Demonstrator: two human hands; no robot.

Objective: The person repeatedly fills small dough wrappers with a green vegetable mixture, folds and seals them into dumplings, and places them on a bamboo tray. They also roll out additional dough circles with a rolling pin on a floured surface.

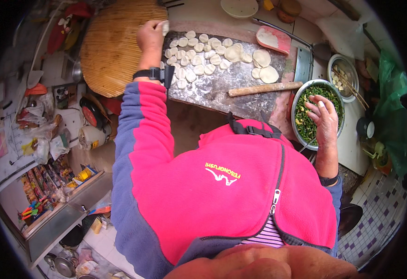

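My left hand is stretched out at the edge of a round ribbed mat, its fingers closed on a pale piece of dough, probably a dumpling. Above a metal bowl of chopped greens with yellow bits, my right hand is raised with its fingers apart, holding nothing. Between the hands lies a floured dark board with many small flattened dough rounds. A few larger rolled wrappers lie at its right side, near a wooden rolling pin.
A pink tray of flour and a cleaver blade lie beyond the board's right side. Farther right are a bowl with chopsticks and a green plastic bag. A white bowl stands at the far edge.
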